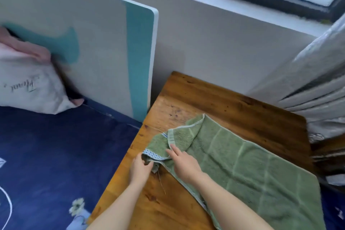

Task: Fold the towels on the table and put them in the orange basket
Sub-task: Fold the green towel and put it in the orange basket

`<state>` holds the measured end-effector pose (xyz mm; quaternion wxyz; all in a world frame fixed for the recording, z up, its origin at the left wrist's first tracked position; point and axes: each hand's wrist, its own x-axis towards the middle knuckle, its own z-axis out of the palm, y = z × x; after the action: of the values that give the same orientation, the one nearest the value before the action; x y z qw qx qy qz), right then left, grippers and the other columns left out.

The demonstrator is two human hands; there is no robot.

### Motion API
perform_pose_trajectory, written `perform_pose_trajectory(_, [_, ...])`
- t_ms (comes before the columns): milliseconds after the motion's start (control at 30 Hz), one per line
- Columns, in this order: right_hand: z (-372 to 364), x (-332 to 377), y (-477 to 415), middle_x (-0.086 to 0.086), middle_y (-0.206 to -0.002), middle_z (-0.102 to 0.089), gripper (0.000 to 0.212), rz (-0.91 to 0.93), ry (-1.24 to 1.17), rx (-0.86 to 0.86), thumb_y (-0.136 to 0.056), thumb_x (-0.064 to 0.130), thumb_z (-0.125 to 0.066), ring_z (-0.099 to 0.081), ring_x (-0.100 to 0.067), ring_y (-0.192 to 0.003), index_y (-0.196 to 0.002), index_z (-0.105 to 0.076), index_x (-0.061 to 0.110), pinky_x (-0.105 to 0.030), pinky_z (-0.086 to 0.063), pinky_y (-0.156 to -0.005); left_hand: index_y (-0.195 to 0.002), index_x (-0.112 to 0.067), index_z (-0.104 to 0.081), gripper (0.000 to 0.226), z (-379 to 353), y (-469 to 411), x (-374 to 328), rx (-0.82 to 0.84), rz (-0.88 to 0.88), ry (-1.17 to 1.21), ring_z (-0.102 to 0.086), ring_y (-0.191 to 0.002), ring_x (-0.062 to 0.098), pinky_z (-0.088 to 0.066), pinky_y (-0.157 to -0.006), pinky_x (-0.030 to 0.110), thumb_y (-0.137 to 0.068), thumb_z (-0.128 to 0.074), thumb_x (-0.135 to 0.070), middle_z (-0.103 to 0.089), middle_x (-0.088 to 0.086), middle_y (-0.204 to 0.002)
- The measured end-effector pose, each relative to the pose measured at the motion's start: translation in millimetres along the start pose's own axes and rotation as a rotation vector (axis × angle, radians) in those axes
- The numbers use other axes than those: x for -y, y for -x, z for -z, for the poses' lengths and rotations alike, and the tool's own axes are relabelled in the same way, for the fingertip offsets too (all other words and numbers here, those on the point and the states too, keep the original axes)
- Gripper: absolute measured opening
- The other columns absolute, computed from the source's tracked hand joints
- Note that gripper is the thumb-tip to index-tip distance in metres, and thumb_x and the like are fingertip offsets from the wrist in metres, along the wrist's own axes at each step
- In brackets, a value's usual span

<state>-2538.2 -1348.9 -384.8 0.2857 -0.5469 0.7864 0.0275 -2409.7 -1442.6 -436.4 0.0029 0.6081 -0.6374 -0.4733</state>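
A green towel (242,170) lies spread across the wooden table (214,99), its left end bunched and partly turned over, showing a blue-and-white patterned border. My left hand (139,167) pinches the towel's near-left corner at the table's left edge. My right hand (183,162) rests flat on the bunched end just beside it, fingers straight and pointing away from me. No orange basket is in view.
A bed with a dark blue flowered sheet (56,155) borders the table's left side, with a white pillow (28,84) and a white-and-teal headboard (104,52). A wall and window lie behind; a grey curtain (317,80) hangs at the right.
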Motion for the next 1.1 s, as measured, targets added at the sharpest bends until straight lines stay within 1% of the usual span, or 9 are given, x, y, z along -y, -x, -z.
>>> perform_pose_trajectory(133, [-0.8,6.8,-25.2,-0.015,-0.148,-0.019,0.045,-0.078,0.237,0.097,-0.088,0.002,-0.046,-0.046,-0.035,-0.113,-0.131,-0.039,0.014,-0.039,-0.037,-0.075,-0.14,-0.017,-0.036,0.058,4.5,-27.4,3.6,0.019,0.063,-0.025,-0.052,-0.116,0.028,-0.047,-0.089,0.038,-0.089,-0.06,-0.031,-0.05,0.011,-0.132])
perform_pose_trajectory(267, [17.4,3.2,-27.0,-0.016,-0.108,-0.053,0.033,-0.252,0.282,-0.198,-0.071,0.01,-0.072,-0.06,-0.031,-0.09,-0.102,-0.059,0.013,-0.035,-0.045,-0.063,-0.123,-0.023,-0.055,0.033,12.7,-33.3,0.1,0.025,-0.124,-0.308,-0.043,-0.118,0.023,-0.041,-0.086,0.03,-0.092,-0.053,-0.035,-0.047,0.005,-0.122])
perform_pose_trajectory(333, [31.3,-1.4,-29.5,-0.013,-0.111,-0.055,0.034,-0.281,0.228,-0.171,-0.082,0.007,-0.057,-0.06,-0.03,-0.098,-0.115,-0.052,0.013,-0.034,-0.044,-0.066,-0.104,-0.018,-0.063,0.02,18.1,-32.3,-7.3,0.026,-0.211,-0.227,-0.041,-0.114,0.024,-0.036,-0.089,0.029,-0.092,-0.054,-0.031,-0.049,0.005,-0.113])
perform_pose_trajectory(467, [80.5,2.3,-60.3,-0.003,-0.064,-0.065,0.031,-0.221,0.224,-0.534,-0.048,-0.001,-0.072,-0.062,-0.026,-0.058,-0.075,-0.063,0.012,-0.025,-0.042,-0.042,-0.061,-0.013,-0.037,0.036,49.6,-35.4,-35.4,0.034,-0.305,0.19,-0.042,-0.067,0.022,-0.028,-0.061,0.033,-0.092,-0.053,-0.022,-0.042,0.001,-0.064])
perform_pose_trajectory(533, [99.3,12.1,-77.7,-0.01,-0.083,-0.069,0.042,-0.117,0.075,-0.594,-0.06,-0.006,-0.066,-0.063,-0.032,-0.079,-0.1,-0.066,0.006,-0.032,-0.049,-0.057,-0.058,-0.013,-0.029,0.042,68.8,-40.5,-51.8,0.005,-0.281,0.289,-0.029,-0.057,0.018,-0.021,-0.054,0.033,-0.093,-0.051,-0.022,-0.029,0.0,-0.057])
perform_pose_trajectory(633, [104.2,24.1,-86.1,-0.013,-0.133,-0.049,0.074,-0.118,-0.182,-0.345,-0.086,0.004,-0.048,-0.047,-0.035,-0.117,-0.148,-0.015,0.026,-0.04,-0.044,-0.089,-0.058,-0.011,-0.034,0.042,83.2,-58.9,-58.4,-0.066,-0.204,0.209,-0.036,-0.06,0.023,-0.024,-0.055,0.034,-0.094,-0.048,-0.029,-0.036,0.003,-0.057])
perform_pose_trajectory(733, [76.1,14.7,-59.9,-0.014,-0.13,-0.05,0.077,-0.191,-0.297,-0.229,-0.09,0.014,-0.047,-0.047,-0.032,-0.115,-0.148,0.0,0.035,-0.038,-0.042,-0.09,-0.09,-0.011,-0.06,0.027,81.0,-76.9,-35.8,-0.011,-0.068,0.087,-0.057,-0.089,0.028,-0.043,-0.073,0.036,-0.092,-0.05,-0.036,-0.061,0.005,-0.089])
perform_pose_trajectory(800, [49.4,-3.5,-31.0,-0.012,-0.132,-0.048,0.074,-0.3,-0.369,-0.185,-0.092,0.018,-0.046,-0.045,-0.03,-0.118,-0.148,0.0,0.035,-0.037,-0.042,-0.093,-0.112,-0.011,-0.056,0.032,72.9,-78.3,-18.0,0.075,-0.005,0.054,-0.057,-0.1,0.03,-0.047,-0.081,0.038,-0.089,-0.057,-0.033,-0.061,0.007,-0.107])
perform_pose_trajectory(1100, [-52.8,-81.8,108.0,-0.013,-0.144,-0.038,0.058,-0.988,-0.608,-0.313,-0.092,0.013,-0.047,-0.031,-0.031,-0.133,-0.145,-0.023,0.015,-0.038,-0.027,-0.109,-0.109,-0.007,-0.06,0.03,81.9,-72.3,-0.8,0.006,0.039,0.189,-0.059,-0.077,0.03,-0.052,-0.067,0.042,-0.082,-0.053,0.002,-0.063,0.013,-0.094])
